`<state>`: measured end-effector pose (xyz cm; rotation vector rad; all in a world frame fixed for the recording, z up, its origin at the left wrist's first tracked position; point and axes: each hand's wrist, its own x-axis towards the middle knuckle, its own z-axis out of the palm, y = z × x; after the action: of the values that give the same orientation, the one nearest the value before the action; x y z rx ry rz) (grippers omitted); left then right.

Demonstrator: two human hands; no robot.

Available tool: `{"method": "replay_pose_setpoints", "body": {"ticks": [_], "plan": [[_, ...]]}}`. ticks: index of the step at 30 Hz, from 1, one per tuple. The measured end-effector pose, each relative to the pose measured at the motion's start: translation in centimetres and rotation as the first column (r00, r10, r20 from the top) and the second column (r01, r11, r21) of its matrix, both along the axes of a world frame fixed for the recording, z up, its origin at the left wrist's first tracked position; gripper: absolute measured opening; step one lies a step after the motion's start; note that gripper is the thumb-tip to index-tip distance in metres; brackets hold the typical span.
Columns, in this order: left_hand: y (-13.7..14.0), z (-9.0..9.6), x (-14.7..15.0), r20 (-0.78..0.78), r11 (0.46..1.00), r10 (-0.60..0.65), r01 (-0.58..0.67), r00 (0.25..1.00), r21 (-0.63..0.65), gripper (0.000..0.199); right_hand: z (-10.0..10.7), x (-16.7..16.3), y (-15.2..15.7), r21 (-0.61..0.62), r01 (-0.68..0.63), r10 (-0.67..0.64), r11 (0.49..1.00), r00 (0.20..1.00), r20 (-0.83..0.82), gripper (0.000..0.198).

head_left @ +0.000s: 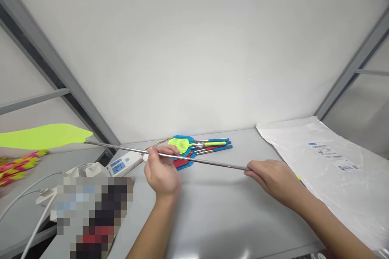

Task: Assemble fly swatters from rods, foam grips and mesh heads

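Note:
A telescopic fly swatter (209, 162) with a long metal shaft stretches across the view above the desk. Its yellow-green head points left and is cut off by the picture's edge. My left hand (163, 172) is closed round the middle of the shaft, thumb against the metal. Farther right, my right hand (272, 176) grips the other end, covering most of the handle; a yellow-green tip shows behind the wrist. Beyond my left hand, a pile of shorter fly swatters (217, 144) lies by the wall, with blue, yellow-green and red heads, partly hidden by that hand.
A white plastic mailing bag (340, 178) with a printed label covers the desk's right side. On the left are a white power strip (121, 164), plugs with white cables (39, 210), a blurred-out box and pink-yellow items (22, 166). Grey metal posts (60, 64) frame the back wall.

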<state>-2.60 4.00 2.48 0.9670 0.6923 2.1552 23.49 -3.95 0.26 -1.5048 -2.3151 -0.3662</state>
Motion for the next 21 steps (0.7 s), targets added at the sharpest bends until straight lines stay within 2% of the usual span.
{"method": "replay_pose_setpoints", "body": {"ticks": [7, 10, 16, 21], "plan": [[1.6, 1.2, -2.2, 0.182, 0.995, 0.091, -0.084, 0.979, -0.046, 0.037, -2.2, 4.8, -3.0, 0.029, 0.096, -0.097, 0.995, 0.993, 0.06, 0.034], [2.1, 1.4, -2.6, 0.184, 0.994, 0.106, -0.101, 0.977, -0.04, 0.035, -2.6, 6.1, -4.0, 0.065, 0.099, -0.104, 0.993, 0.991, 0.081, 0.033], [1.7, -0.2, -0.3, 0.104, 0.998, 0.042, -0.036, 0.994, -0.061, 0.037, -2.8, 6.5, -4.6, 0.145, 0.152, -0.154, 0.978, 0.988, 0.005, 0.032], [-0.3, -2.5, 3.1, -0.129, 0.979, -0.173, 0.156, 0.976, -0.131, 0.039, -3.4, 5.4, -4.1, 0.158, 0.149, -0.14, 0.976, 0.988, -0.066, 0.031]]}}
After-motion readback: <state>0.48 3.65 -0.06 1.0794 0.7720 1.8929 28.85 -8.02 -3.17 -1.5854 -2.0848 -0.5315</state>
